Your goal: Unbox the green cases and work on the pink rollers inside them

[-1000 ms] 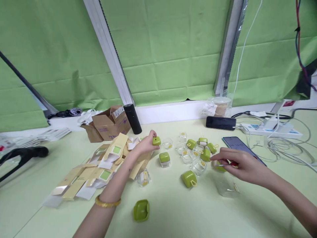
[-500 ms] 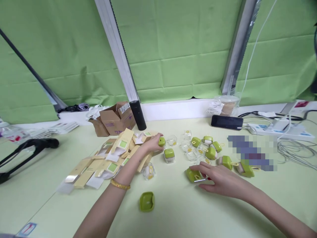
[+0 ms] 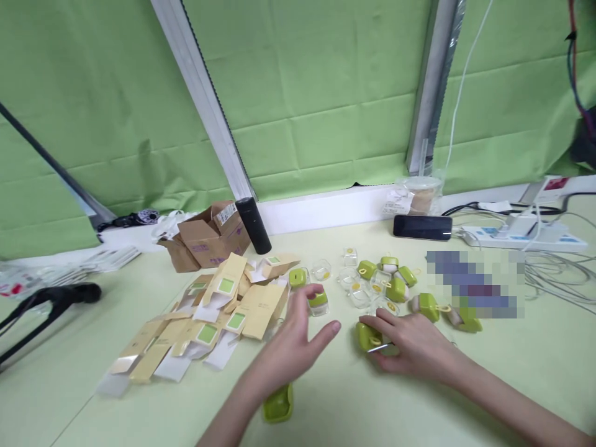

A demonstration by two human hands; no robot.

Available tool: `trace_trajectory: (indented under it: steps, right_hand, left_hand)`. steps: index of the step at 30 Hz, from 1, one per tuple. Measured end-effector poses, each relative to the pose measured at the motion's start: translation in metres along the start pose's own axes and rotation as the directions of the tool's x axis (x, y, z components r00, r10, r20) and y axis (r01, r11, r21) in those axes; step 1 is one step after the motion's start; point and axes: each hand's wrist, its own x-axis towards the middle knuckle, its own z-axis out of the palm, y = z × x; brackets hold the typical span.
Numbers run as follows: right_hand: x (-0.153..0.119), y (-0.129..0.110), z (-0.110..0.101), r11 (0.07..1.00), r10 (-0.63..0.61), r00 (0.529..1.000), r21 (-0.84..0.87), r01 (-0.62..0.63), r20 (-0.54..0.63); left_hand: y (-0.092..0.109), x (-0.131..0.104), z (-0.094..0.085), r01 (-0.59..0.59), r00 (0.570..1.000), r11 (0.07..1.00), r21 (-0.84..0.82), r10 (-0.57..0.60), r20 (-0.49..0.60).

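My left hand [image 3: 298, 329] is empty, thumb and fingers apart, above the table in front of a green-topped clear case [image 3: 319, 303]. Another green-capped case [image 3: 298, 277] stands behind it. My right hand [image 3: 403, 338] is closed around a green case [image 3: 367, 336] with a yellow loop, and a thin metal tool [image 3: 379, 347] sticks out from the same hand. Partly behind my left forearm lies an open green cover [image 3: 278, 406]. Several clear cases [image 3: 360, 294] and green cases [image 3: 397, 289] with loops are grouped beyond my right hand.
Flattened cream cartons [image 3: 261, 309] spread on the left. Behind them are a cardboard box [image 3: 214, 237] and a black cylinder [image 3: 254, 225]. A phone [image 3: 422, 227], a power strip [image 3: 526, 237] and cables lie at the back right. A black frame [image 3: 56, 304] rests at the far left.
My left hand has let go of the green-capped case and come back toward me, opening. My right hand now grips the green case more closely. The view has shifted slightly.
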Motion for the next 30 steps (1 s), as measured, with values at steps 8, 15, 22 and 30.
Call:
trace_trajectory:
  steps: [8, 15, 22, 30]
  right_hand:
    - [-0.004, 0.002, -0.016, 0.771, 0.266, 0.963, 0.609, -0.186, -0.042]
    - [-0.002, 0.006, -0.014, 0.481, 0.348, 0.936, 0.866, -0.135, -0.047]
    - [-0.006, -0.001, -0.017, 0.637, 0.305, 0.951, 0.731, -0.244, 0.052]
    - [-0.008, -0.007, -0.021, 0.924, 0.163, 0.972, 0.371, -0.09, -0.17]
  left_hand:
    - [0.0, 0.043, 0.071, 0.185, 0.964, 0.659, -0.729, 0.023, 0.265]
    - [-0.005, 0.035, 0.067, 0.195, 0.98, 0.523, -0.83, -0.062, 0.191]
    - [-0.001, 0.026, 0.075, 0.428, 0.903, 0.15, -0.891, -0.031, 0.428]
    - [-0.009, 0.024, 0.079, 0.349, 0.927, 0.137, -0.927, -0.191, 0.321]
